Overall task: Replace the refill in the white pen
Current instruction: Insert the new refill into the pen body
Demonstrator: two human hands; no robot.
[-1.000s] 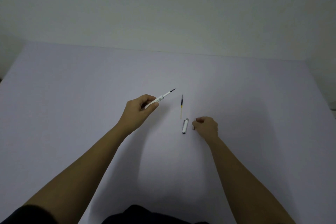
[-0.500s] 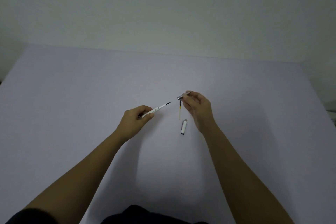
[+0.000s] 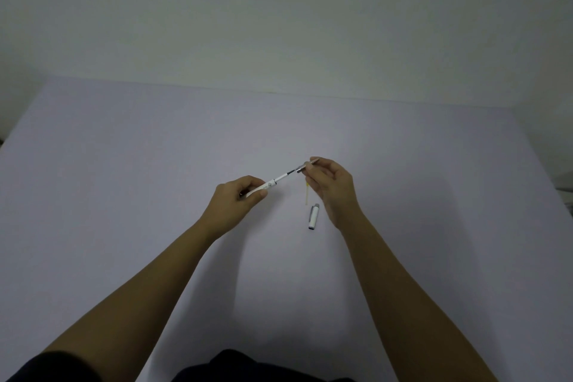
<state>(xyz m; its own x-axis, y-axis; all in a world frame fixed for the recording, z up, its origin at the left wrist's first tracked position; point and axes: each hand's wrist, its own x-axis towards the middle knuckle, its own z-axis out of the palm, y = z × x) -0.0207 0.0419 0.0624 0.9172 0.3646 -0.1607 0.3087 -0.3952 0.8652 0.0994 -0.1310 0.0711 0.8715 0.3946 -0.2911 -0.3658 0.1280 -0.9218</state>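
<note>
Fingertips (image 3: 311, 166) of the right hand (image 3: 333, 189) are pinched on a small silver metal tip cone (image 3: 301, 168), which is being slid over the dark refill point of the slim white plastic pen barrel (image 3: 273, 184) clenched in the left hand (image 3: 237, 203). Reassembly is judged nearly done; tightening and capping are left. Right of the barrel, a yellowish spent refill (image 3: 306, 198) and a white cap (image 3: 313, 216) are lying on the pale lilac table (image 3: 124, 164), whose edges are well apart from them, so ample room is left.

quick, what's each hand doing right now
Left hand: closed on the white pen barrel.
Right hand: closed on the small silver tip piece.
</note>
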